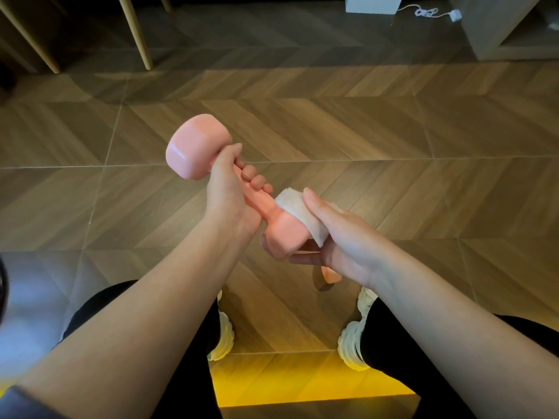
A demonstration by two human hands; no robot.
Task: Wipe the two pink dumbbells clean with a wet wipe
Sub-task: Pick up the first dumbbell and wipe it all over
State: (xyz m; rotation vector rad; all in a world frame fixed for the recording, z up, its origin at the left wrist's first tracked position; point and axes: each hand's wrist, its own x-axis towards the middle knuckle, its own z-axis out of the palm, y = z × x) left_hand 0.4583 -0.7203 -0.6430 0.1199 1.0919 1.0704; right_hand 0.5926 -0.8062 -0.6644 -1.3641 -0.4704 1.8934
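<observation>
A pink dumbbell (193, 146) is held up in the air above the floor, slanting from upper left to lower right. My left hand (233, 189) grips its handle, fingers curled round the bar. My right hand (335, 237) wraps around the lower head and holds a folded white wet wipe (302, 213) pressed against that head. Only a small pink part of the second dumbbell (331, 275) shows on the floor, just below my right hand; the rest is hidden by my wrist.
Wood-pattern floor tiles (393, 131) spread out in front. My legs in black trousers and white shoes (354, 343) are at the bottom. Wooden furniture legs (139, 34) stand at the back left. A white box with a cable (423, 10) lies at the back right beside a grey cabinet.
</observation>
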